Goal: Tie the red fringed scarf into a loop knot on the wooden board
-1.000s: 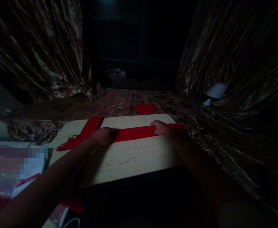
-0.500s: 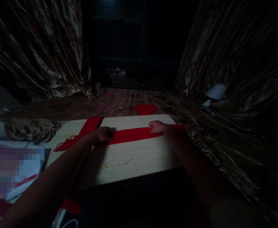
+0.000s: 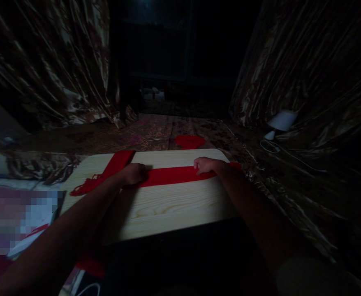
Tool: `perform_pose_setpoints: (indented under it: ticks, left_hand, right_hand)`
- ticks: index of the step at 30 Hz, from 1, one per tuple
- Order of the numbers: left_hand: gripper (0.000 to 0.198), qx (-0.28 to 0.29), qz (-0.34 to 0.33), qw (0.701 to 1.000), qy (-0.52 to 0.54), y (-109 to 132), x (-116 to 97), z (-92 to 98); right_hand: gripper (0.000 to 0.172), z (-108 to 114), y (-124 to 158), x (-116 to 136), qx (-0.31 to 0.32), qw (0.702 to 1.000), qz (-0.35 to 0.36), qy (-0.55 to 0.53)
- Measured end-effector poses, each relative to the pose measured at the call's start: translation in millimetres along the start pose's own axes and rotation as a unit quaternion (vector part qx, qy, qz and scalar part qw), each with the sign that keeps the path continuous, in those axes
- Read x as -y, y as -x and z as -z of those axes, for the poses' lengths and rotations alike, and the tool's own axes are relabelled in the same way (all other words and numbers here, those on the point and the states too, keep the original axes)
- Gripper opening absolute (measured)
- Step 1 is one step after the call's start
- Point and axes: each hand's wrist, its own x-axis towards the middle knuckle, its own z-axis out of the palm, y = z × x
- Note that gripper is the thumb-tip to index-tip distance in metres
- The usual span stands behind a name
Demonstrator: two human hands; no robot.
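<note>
A red scarf (image 3: pixel 171 175) lies across the light wood-grain table (image 3: pixel 168 209) as a long flat band. My left hand (image 3: pixel 134 173) is closed on its left part, fingers curled down and partly in shadow. Toward its right end, my right hand (image 3: pixel 204 165) grips the upper edge with bent fingers. At the table's left, a red strip with a tasselled end (image 3: pixel 89 183) lies slantwise; my left forearm hides how it joins the band. Beyond the far edge, more red cloth (image 3: pixel 189 141) rests on the patterned cover.
A small white lamp (image 3: pixel 283 120) with a trailing cable stands at right. Patterned curtains (image 3: pixel 72 74) hang on both sides. A flat, partly blurred-out item (image 3: pixel 34 234) lies left of the table. Light in the room is dim.
Both hands stay in nearly the same place on the scarf. The fingers of my right hand look slightly less tightly curled. The view has shifted a little.
</note>
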Motion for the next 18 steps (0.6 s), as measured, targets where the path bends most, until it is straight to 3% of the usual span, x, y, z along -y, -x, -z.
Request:
perform_pose_setpoints:
  ticks: [7, 18]
  left_hand:
    - [0.039, 0.032, -0.014, 0.997, 0.070, 1.9, 12.0, 1.2]
    - [0.034, 0.072, -0.002, 0.996, 0.060, -7.1, 13.8, 17.2]
  right_hand:
    - [0.018, 11.5, 8.9, -4.2, 0.015, 1.000, -0.001, 0.007]
    - [0.026, 12.0, -3.7, -13.5, -0.007, 0.999, -0.011, 0.040]
